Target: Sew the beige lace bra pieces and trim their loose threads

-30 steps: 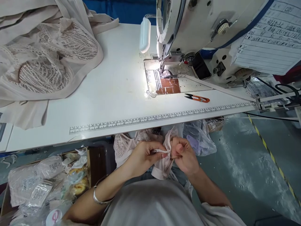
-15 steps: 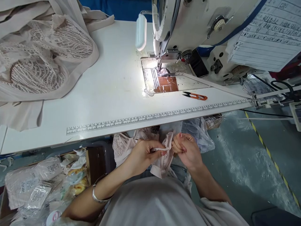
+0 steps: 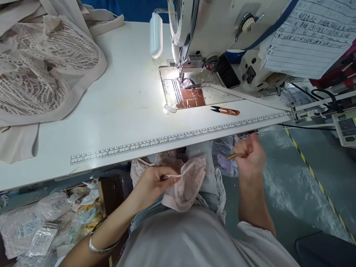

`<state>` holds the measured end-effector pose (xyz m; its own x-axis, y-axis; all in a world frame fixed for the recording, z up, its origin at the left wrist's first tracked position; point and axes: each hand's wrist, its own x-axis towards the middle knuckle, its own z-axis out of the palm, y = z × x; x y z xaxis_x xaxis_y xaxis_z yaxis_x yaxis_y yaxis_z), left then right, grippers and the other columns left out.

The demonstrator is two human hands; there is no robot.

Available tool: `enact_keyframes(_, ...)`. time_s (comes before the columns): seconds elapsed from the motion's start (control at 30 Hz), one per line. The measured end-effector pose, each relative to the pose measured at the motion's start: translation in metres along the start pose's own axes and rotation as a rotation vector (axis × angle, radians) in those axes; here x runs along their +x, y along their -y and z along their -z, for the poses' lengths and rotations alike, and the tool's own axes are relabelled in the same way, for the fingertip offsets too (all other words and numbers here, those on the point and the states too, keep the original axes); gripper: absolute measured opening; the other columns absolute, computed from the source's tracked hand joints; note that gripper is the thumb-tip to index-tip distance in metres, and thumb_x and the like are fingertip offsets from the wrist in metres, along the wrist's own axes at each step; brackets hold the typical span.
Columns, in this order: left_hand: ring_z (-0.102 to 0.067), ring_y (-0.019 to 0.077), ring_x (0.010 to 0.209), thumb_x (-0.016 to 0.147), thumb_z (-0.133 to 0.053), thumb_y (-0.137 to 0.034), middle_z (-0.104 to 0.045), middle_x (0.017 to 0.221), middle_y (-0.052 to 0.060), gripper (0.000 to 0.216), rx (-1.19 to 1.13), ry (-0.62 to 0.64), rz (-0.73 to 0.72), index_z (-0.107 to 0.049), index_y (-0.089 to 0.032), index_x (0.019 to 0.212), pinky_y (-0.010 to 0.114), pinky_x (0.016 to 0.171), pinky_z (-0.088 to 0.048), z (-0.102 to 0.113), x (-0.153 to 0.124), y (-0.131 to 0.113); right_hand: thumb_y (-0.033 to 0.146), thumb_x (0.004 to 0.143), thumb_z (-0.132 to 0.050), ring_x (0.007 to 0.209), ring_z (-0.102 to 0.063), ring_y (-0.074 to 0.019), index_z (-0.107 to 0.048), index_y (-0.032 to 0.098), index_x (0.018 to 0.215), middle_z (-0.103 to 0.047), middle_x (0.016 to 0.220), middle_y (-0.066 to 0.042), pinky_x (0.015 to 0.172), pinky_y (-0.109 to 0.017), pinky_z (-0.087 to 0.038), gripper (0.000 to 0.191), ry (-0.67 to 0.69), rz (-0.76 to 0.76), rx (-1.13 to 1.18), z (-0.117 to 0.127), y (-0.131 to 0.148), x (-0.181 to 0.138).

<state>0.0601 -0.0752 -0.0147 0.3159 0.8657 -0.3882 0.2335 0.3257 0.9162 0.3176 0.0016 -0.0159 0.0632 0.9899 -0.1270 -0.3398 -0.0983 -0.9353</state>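
My left hand [image 3: 155, 185] pinches a narrow light edge of a pale pink lace bra [image 3: 189, 181] between thumb and fingers. One sheer cup of the bra spreads out to the right of those fingertips, over my lap below the table edge. My right hand [image 3: 250, 154], a little blurred, is apart from the bra on the right. Its fingers are closed round a thin brown stick-like tool [image 3: 233, 156], whose tip points left. More lace of the same colour lies behind my left hand, partly hidden.
A sewing machine [image 3: 211, 29] stands on the white table [image 3: 125, 92], its needle area lit. Orange thread snips [image 3: 226, 111] lie near the printed ruler [image 3: 178, 138]. Beige lace garments [image 3: 55, 66] are piled at left. Below left, a box holds plastic-wrapped packets [image 3: 44, 237].
My right hand has moved away from the bra, up and to the right, with the brown tool showing in it. My left hand has shifted slightly left, still gripping the bra, whose cup now spreads wider.
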Motion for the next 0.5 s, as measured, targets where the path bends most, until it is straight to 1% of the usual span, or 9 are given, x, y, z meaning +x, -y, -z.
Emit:
enact_keyframes(0.03,-0.06,0.0159,0.064,0.085,-0.062,-0.042,-0.072,0.072,0.005,0.031,-0.011,-0.015,0.028,-0.075,-0.014,0.078,0.024,0.059,-0.045,0.002,-0.001,0.003,0.055,0.086,-0.068,0.039,-0.01,-0.0057,-0.023,0.02,0.049,-0.015,0.043,0.01,0.037,-0.023,-0.016,0.068,-0.058,0.059,-0.026,0.006,0.002,0.004)
enact_keyframes(0.07,-0.059,0.0157,0.062,0.084,-0.063,-0.044,-0.072,0.071,0.005,0.033,-0.023,-0.03,0.051,-0.075,-0.014,0.078,0.024,0.058,-0.045,0.003,-0.001,0.005,0.055,0.087,-0.066,0.04,-0.012,-0.0061,-0.026,0.02,0.05,-0.017,0.045,0.01,0.039,-0.023,-0.018,0.065,-0.052,0.066,-0.072,0.009,0.002,0.005)
enact_keyframes(0.13,-0.059,0.016,0.063,0.082,-0.065,-0.046,-0.072,0.073,0.005,0.035,-0.049,-0.041,0.07,-0.075,-0.014,0.08,0.025,0.058,-0.045,0.003,0.0,0.005,0.057,0.089,-0.064,0.043,-0.023,-0.0073,-0.04,0.02,0.056,-0.029,0.049,0.008,0.043,-0.024,-0.022,0.055,0.166,-0.035,-0.243,0.004,-0.005,-0.003)
enact_keyframes(0.2,-0.061,0.0171,0.067,0.081,-0.065,-0.047,-0.073,0.077,0.006,0.035,-0.055,-0.044,0.066,-0.076,-0.014,0.084,0.025,0.06,-0.046,0.002,0.002,0.002,0.062,0.092,-0.056,0.046,-0.03,-0.0084,-0.052,0.02,0.067,-0.038,0.056,0.006,0.045,-0.024,-0.025,0.049,0.412,-0.063,-0.443,-0.01,-0.016,-0.018)
enact_keyframes(0.23,-0.062,0.0176,0.068,0.082,-0.065,-0.046,-0.074,0.078,0.006,0.034,-0.045,-0.047,0.06,-0.077,-0.014,0.085,0.025,0.061,-0.046,0.002,0.003,-0.001,0.064,0.093,-0.052,0.049,-0.034,-0.0089,-0.056,0.02,0.073,-0.042,0.06,0.005,0.047,-0.025,-0.026,0.049,0.501,-0.042,-0.536,-0.017,-0.022,-0.025)
enact_keyframes(0.3,-0.064,0.0193,0.073,0.082,-0.064,-0.044,-0.076,0.082,0.006,0.033,-0.01,-0.045,0.042,-0.077,-0.015,0.088,0.027,0.066,-0.048,0.001,0.005,-0.005,0.066,0.093,-0.048,0.054,-0.04,-0.01,-0.06,0.019,0.083,-0.047,0.07,0.002,0.051,-0.025,-0.03,0.05,0.607,0.044,-0.674,-0.031,-0.033,-0.038)
enact_keyframes(0.37,-0.067,0.0209,0.079,0.083,-0.063,-0.042,-0.077,0.087,0.006,0.031,0.016,-0.044,0.016,-0.077,-0.016,0.09,0.028,0.071,-0.05,0.0,0.007,-0.005,0.061,0.095,-0.05,0.061,-0.045,-0.0112,-0.061,0.019,0.087,-0.05,0.078,0.0,0.056,-0.026,-0.035,0.044,0.638,0.152,-0.741,-0.037,-0.04,-0.044)
enact_keyframes(0.43,-0.068,0.0216,0.084,0.084,-0.063,-0.04,-0.078,0.09,0.006,0.029,0.027,-0.045,-0.003,-0.077,-0.016,0.091,0.028,0.075,-0.05,0.0,0.007,-0.003,0.049,0.1,-0.048,0.064,-0.048,-0.0123,-0.06,0.019,0.084,-0.051,0.079,-0.001,0.059,-0.026,-0.037,0.036,0.638,0.231,-0.783,-0.037,-0.044,-0.044)
enact_keyframes(0.5,-0.068,0.0215,0.085,0.084,-0.063,-0.04,-0.078,0.09,0.005,0.028,0.027,-0.048,-0.005,-0.077,-0.016,0.09,0.028,0.074,-0.051,0.0,0.007,0.0,0.038,0.104,-0.043,0.066,-0.049,-0.0129,-0.057,0.02,0.078,-0.05,0.077,-0.001,0.062,-0.027,-0.039,0.035,0.617,0.274,-0.814,-0.034,-0.044,-0.04)
